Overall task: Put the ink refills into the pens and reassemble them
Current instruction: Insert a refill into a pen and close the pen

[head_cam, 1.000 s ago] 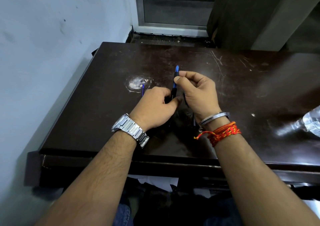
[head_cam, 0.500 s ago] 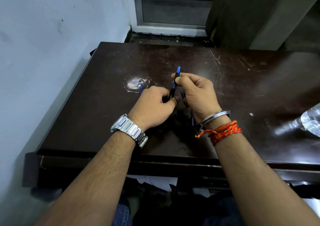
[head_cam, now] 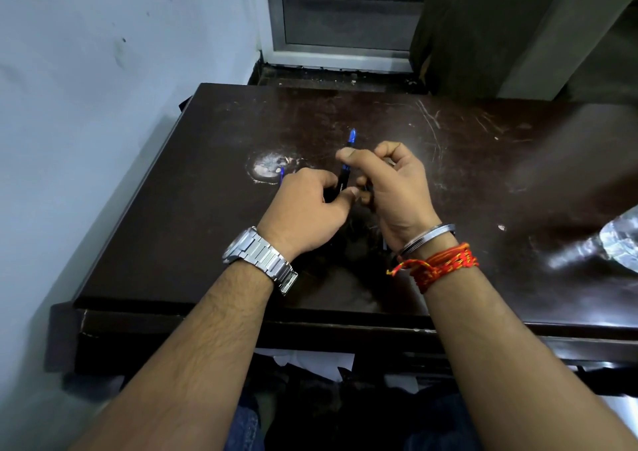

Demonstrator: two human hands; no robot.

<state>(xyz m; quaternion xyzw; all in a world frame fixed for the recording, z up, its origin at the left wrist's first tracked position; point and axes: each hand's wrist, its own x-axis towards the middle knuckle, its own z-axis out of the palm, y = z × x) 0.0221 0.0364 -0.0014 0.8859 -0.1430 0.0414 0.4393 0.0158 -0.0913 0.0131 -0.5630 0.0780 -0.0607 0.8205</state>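
Note:
Both hands hold one pen [head_cam: 344,178] upright above the dark table [head_cam: 483,160]. The pen has a black barrel and a blue top end [head_cam: 351,136] that sticks out above my fingers. My left hand [head_cam: 307,209] grips the lower barrel. My right hand [head_cam: 393,188] pinches the upper part between thumb and forefinger. A thin blue piece [head_cam: 281,173], perhaps another pen or a refill, shows just past my left knuckles on the table. The pen's lower end is hidden by my hands.
A white worn patch [head_cam: 267,169] marks the tabletop behind my left hand. A clear plastic object [head_cam: 621,243] lies at the right edge. A pale wall stands close on the left; a window frame and a dark curtain are behind the table.
The hands have stayed together on the pen. My right thumb and forefinger have shifted slightly on its upper part; the pen remains upright.

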